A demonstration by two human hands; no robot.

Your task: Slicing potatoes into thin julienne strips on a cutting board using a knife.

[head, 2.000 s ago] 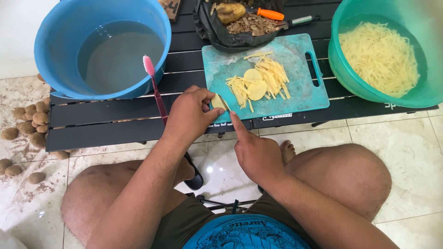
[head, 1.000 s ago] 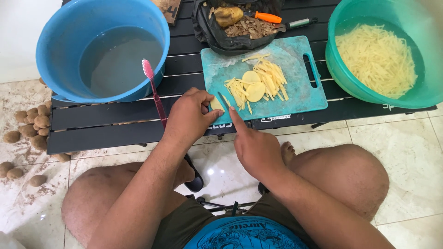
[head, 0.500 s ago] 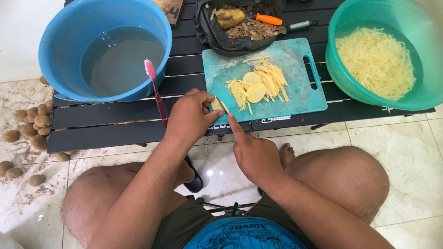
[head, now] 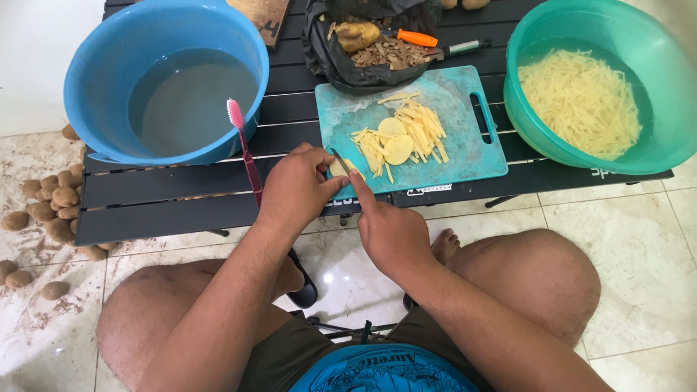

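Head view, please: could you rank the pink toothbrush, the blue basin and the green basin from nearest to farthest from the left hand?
1. Pink toothbrush, just left of the left hand.
2. Blue basin, up-left.
3. Green basin, far right.

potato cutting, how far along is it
Done: the green basin holds a big heap of potato strips in water, and more cut strips and slices lie on the teal cutting board. In hand: the left hand steadies a potato piece while the right hand runs a knife through it. Left: whole potatoes on the floor.
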